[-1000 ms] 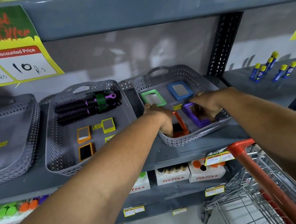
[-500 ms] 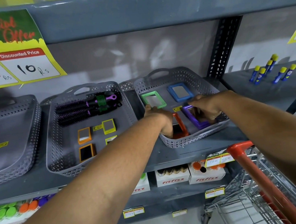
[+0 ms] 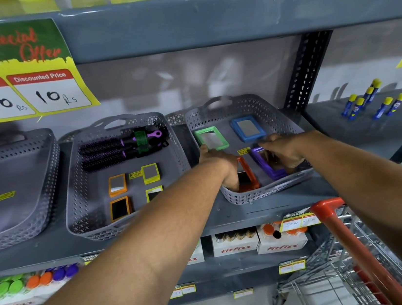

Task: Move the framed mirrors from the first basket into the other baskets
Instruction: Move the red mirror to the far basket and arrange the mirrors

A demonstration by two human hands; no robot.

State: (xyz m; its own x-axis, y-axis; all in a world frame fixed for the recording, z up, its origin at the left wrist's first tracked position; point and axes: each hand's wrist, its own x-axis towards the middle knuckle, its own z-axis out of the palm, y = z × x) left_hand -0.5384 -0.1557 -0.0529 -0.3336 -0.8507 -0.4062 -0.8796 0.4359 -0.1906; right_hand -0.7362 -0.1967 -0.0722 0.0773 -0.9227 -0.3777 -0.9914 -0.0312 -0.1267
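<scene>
In right basket [image 3: 271, 191] on shelf [image 3: 266, 210]: both hands at near end. Left hand [image 3: 217, 161] curled over orange mirror [image 3: 248, 177], mirror tilted on edge; fingers hidden below wrist, grip cannot be told. Right hand [image 3: 283, 153] fingers closed round purple mirror [image 3: 267, 166], also tilted. Green mirror [image 3: 211, 138] and blue mirror [image 3: 247, 128] flat at far end. Middle basket [image 3: 72, 194]: four small mirrors [image 3: 117, 185], hairbrushes [image 3: 120, 149].

Three perforated grey baskets [image 3: 129, 220] are carried side by side on a grey metal shelf [image 3: 266, 210]; blue-and-yellow tubes [image 3: 373, 106] are laid at its right end.
</scene>
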